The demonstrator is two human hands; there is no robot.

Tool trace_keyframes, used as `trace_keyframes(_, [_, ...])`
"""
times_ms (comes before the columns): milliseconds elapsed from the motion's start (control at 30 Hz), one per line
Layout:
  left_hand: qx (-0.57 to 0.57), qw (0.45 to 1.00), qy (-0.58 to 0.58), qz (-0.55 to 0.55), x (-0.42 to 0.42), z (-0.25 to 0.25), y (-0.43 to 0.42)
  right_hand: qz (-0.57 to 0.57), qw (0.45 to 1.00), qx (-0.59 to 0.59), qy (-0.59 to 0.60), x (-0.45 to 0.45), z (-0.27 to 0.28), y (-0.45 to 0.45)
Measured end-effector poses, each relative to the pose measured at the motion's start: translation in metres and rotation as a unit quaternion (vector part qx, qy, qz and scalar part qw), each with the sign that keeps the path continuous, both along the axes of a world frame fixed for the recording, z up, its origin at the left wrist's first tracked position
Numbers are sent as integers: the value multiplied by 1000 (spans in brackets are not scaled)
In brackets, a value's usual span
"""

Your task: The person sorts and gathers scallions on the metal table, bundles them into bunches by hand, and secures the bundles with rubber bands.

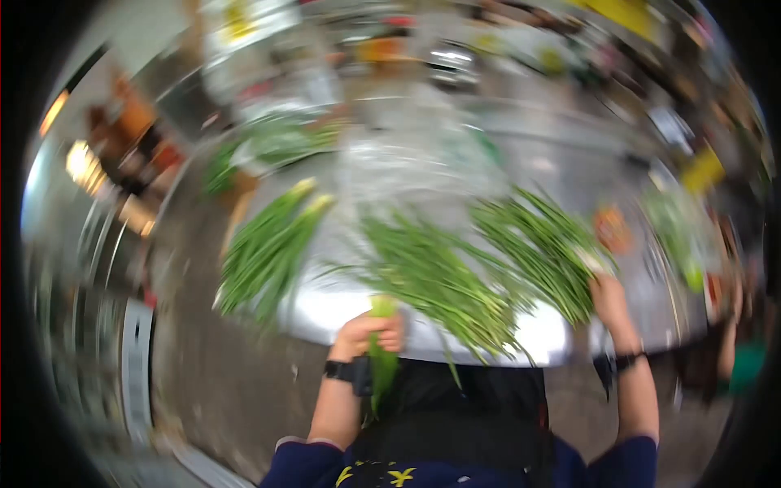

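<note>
My left hand (370,335) is closed around a small bunch of scallions (383,374), held upright at the table's front edge with pale ends on top and green leaves hanging below. To the right, my right hand (610,301) is at the whitish ends of a loose pile of scallions (537,248); its fingers are partly hidden and blurred, and it seems to pinch some stalks. Between my hands lies a middle pile of scallions (431,272), spread out to the front edge. Another bundle of scallions (272,248) rests at the table's left side.
The metal table (325,293) carries clear plastic sheeting (415,163) behind the piles. Bagged greens (285,138) sit at the back left, and more wrapped greens (675,232) at the right. An orange item (612,229) lies near my right hand. A person's arm (730,342) shows at far right.
</note>
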State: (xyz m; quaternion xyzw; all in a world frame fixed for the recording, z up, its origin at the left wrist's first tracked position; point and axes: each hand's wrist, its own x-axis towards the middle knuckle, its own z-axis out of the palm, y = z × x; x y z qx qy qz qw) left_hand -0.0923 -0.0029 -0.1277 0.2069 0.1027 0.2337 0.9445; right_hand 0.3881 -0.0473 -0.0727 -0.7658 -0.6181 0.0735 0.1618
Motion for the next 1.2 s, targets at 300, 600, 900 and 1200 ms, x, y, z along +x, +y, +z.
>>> trace_keyframes(300, [38, 996, 59, 59, 9, 10, -4, -21, 973, 227, 44, -2, 47, -23])
trace_keyframes(600, [46, 996, 58, 57, 9, 7, -3, -71, 951, 258, 154, 34, 66, -50])
trace_keyframes(900, [52, 994, 66, 74, 8, 10, -9, -111, 957, 164, 213, 78, 114, -36])
trace_keyframes(1200, [70, 995, 46, 55, 8, 10, -5, -33, 841, 403, 360, 70, 196, -45])
